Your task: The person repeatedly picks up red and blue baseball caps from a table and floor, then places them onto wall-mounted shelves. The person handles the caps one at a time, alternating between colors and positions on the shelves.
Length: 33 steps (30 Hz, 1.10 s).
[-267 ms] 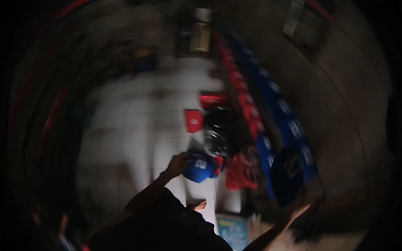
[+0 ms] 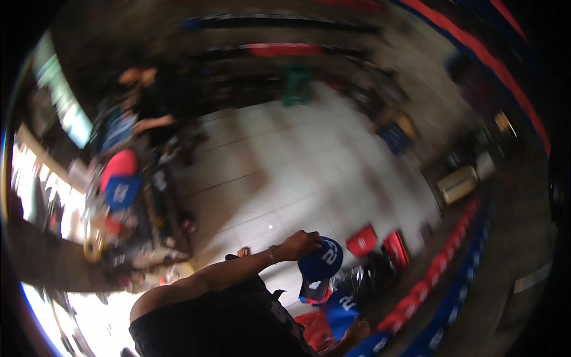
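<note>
My left hand (image 2: pixel 301 244) is closed on the edge of a dark blue cap (image 2: pixel 321 260) with a white mark. Just below it is a second dark cap (image 2: pixel 314 290) with a light mark and some red at its edge; what supports it is unclear. My right hand (image 2: pixel 357 329), partly hidden and blurred, appears to grip a brighter blue cap (image 2: pixel 342 312). Beside that cap is red material (image 2: pixel 314 329). On the pale tiled floor lie a red cap (image 2: pixel 361 241), another red item (image 2: pixel 395 250) and dark shiny plastic (image 2: pixel 351 278).
To the right run long rows of red caps (image 2: pixel 437 268) and blue caps (image 2: pixel 455 303). A co-worker (image 2: pixel 146 101) is at the far left, near a cluttered surface with a blue cap (image 2: pixel 122 191). A green stool (image 2: pixel 295 86) stands at the back.
My view has swung to the left, bringing in the co-worker and the bright left side. The left hand still holds a blue cap; the right hand has come closer to it.
</note>
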Available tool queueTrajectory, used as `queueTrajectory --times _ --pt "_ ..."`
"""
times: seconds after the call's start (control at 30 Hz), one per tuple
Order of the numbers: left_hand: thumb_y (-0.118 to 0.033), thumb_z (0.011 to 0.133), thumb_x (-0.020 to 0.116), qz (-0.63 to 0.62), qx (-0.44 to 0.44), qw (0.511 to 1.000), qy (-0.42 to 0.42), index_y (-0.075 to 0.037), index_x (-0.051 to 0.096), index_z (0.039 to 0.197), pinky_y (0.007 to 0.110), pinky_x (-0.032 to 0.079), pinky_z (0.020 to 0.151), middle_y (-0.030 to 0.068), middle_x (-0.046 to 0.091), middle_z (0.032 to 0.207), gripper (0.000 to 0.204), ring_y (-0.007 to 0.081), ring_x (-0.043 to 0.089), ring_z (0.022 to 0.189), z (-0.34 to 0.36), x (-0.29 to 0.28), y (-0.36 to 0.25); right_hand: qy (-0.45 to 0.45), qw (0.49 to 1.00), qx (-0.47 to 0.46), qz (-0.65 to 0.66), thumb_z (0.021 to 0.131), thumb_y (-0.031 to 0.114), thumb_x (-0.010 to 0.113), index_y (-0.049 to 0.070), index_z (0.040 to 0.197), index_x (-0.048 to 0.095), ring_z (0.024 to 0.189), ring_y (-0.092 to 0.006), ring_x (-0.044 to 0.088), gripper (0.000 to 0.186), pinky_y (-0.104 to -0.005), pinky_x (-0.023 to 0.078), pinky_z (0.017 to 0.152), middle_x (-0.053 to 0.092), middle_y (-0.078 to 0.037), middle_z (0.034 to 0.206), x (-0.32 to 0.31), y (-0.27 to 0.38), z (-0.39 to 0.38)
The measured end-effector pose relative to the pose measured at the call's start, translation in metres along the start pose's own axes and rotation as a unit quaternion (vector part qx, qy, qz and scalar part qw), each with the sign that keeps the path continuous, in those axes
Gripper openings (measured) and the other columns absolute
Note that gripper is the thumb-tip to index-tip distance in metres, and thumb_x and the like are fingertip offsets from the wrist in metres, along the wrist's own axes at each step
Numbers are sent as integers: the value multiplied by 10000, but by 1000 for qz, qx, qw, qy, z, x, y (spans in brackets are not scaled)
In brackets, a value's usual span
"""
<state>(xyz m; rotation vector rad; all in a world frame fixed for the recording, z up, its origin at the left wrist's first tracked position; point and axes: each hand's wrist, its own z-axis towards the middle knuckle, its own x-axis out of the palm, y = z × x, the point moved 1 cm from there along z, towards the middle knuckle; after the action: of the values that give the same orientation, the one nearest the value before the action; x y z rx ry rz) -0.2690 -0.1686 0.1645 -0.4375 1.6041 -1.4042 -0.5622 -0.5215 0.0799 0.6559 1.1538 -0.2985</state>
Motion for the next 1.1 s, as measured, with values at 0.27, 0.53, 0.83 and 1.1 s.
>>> queueTrajectory --times 0.27,0.53,0.83,1.1 --pt "-165 882 593 140 -114 941 -285 -44 604 956 443 539 640 174 656 858 143 358 652 684 -79 -101 59 121 962 -223 99 720 133 737 -91 656 561 484 -314 464 291 -459 381 533 502 -238 559 103 118 115" --pt "-175 891 562 172 -81 943 -272 -7 584 937 483 515 641 242 631 828 175 412 629 719 -71 -133 117 178 958 -174 143 742 151 732 -61 626 505 494 -211 362 331 -421 350 504 451 -196 529 145 215 140" --pt "-133 902 571 251 -25 960 -124 -76 667 888 432 471 601 123 629 889 112 292 596 706 117 -120 135 90 981 36 168 748 281 701 -17 698 647 606 -364 612 308 -453 445 579 607 -235 668 170 185 215" --pt "-71 863 656 173 41 980 -88 38 590 826 293 443 556 99 606 637 133 107 541 587 423 -48 130 63 975 167 130 784 280 668 13 801 689 795 -393 649 269 -481 502 730 666 -221 834 231 114 383"
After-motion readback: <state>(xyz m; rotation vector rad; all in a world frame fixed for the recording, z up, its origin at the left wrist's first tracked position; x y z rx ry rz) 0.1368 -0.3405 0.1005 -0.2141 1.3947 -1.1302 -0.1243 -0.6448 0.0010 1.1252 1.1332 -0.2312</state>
